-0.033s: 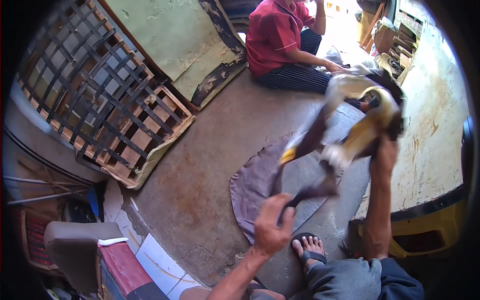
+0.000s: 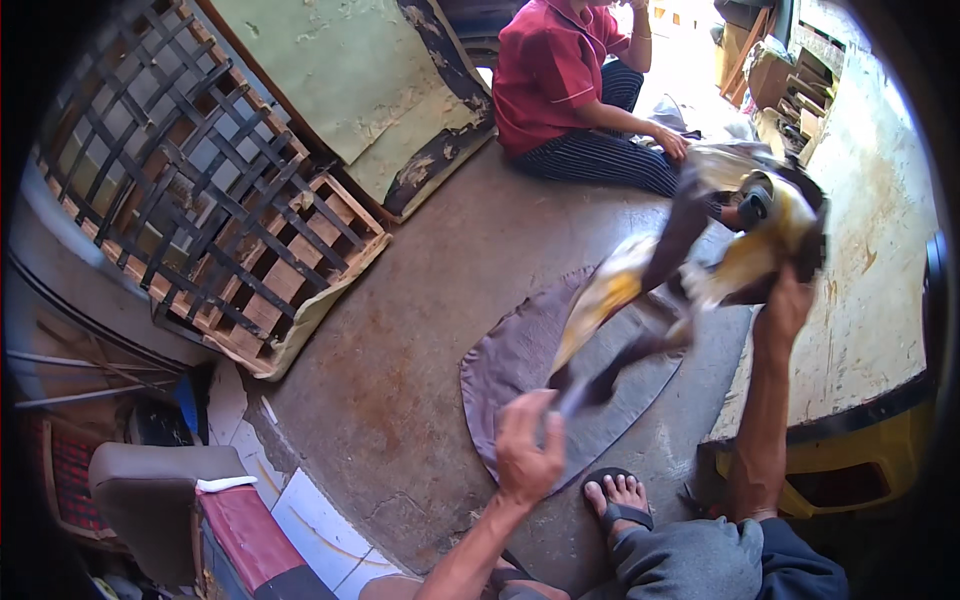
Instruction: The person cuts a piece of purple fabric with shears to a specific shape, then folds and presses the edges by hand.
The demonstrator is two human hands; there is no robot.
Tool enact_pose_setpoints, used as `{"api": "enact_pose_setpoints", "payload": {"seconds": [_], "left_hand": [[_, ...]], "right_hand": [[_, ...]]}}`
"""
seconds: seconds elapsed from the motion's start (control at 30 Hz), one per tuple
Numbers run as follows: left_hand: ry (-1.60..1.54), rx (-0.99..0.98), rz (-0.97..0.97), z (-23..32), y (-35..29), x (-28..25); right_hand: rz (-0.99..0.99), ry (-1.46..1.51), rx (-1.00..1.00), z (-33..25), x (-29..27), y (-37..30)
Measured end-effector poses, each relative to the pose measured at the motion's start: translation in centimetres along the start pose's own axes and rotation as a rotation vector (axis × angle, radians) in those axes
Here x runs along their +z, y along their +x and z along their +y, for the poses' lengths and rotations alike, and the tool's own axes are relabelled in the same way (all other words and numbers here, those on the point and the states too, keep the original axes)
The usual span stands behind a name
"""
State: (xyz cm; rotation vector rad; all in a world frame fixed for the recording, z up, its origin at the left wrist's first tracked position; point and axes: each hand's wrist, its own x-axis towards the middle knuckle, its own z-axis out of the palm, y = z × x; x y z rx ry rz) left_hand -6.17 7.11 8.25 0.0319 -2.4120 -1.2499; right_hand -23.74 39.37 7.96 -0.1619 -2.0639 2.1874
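Observation:
A limp fabric cover (image 2: 640, 265), dark brown with a pale, yellow-stained lining, hangs in the air in a ragged loop and is smeared by motion. My right hand (image 2: 785, 310) is closed on its right side, arm stretched forward. At the cover's lower left end, my left hand (image 2: 530, 450) has its thumb and fingers bent around the tip; blur hides the exact grip. Beneath the cover, a rounded piece of grey-brown cloth (image 2: 505, 385) lies flat on the floor.
A person in a red shirt (image 2: 545, 75) sits on the floor ahead, a hand near the cover's far edge. At left lean a webbed wooden seat frame (image 2: 260, 265) and a worn pale green panel (image 2: 330, 80). A scuffed pale board (image 2: 850, 300) stands right, a padded seat (image 2: 165, 490) lower left.
The cover has swung slightly right and its left part has spread, showing more of the yellowish lining. My right hand has shifted right; my left hand has moved a little left.

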Motion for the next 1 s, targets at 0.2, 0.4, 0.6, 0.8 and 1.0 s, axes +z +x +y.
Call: {"api": "enact_pose_setpoints", "payload": {"seconds": [0.2, 0.4, 0.6, 0.8, 1.0], "left_hand": [[0.666, -0.939, 0.034, -16.4, -9.0, 1.4], [0.689, -0.896, 0.066, -22.9, -5.5, -9.3], [0.999, -0.938, 0.142, -20.0, -5.5, -23.6], [0.205, -1.276, -0.295, -5.0, -16.5, -20.0], [-0.293, -1.252, -0.519, 17.9, -20.5, -21.4]], "right_hand": [[-0.768, -1.239, 0.235, 16.2, 5.1, -29.8], [-0.165, -0.671, -0.069, 7.0, 2.5, -10.3], [-0.700, -0.763, 0.263, -1.8, 7.8, -13.5], [-1.051, -1.026, -0.041, -13.3, 14.9, -12.0], [-1.598, -0.909, 0.009, -26.7, 18.9, -14.2]]}}
